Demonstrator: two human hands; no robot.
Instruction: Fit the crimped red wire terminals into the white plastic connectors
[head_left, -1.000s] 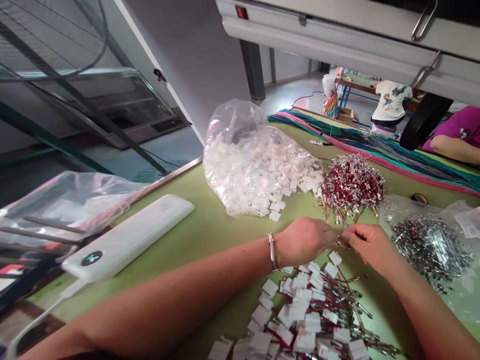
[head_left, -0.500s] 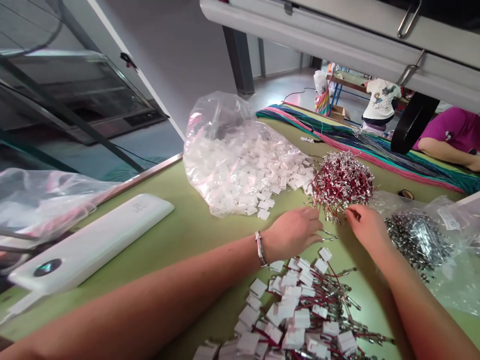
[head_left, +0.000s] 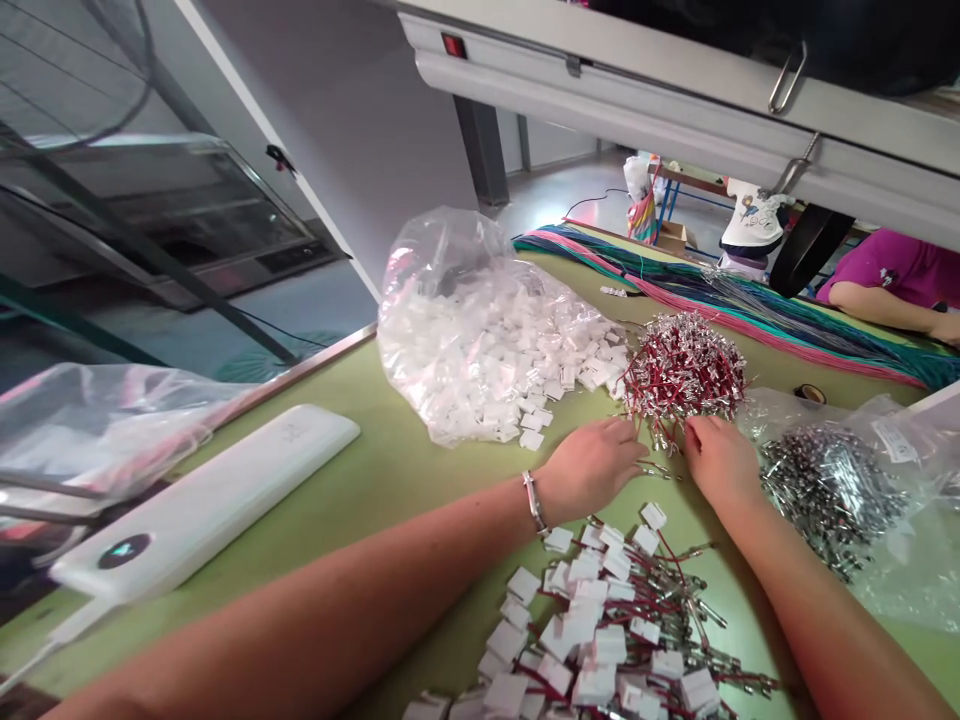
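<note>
On the bench (head_left: 431, 500), the red wire pile (head_left: 686, 365) lies just beyond my right hand (head_left: 718, 458), the nearer; its grip I cannot tell. Before the pile, my left hand (head_left: 596, 465) pinches metal terminals (head_left: 657, 467).

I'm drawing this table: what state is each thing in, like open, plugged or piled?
Clear plastic bag: open, white connectors spilled out
Long white power bank: display lit, cable attached
Silver-tipped red wires: heaped loosely
White square connectors with red wires: piled
Long multicoloured wires: bundled
Clear plastic bag with silver pieces: opening unclear
Left hand: holding silver-tipped strands
Right hand: curled beside heap
</note>
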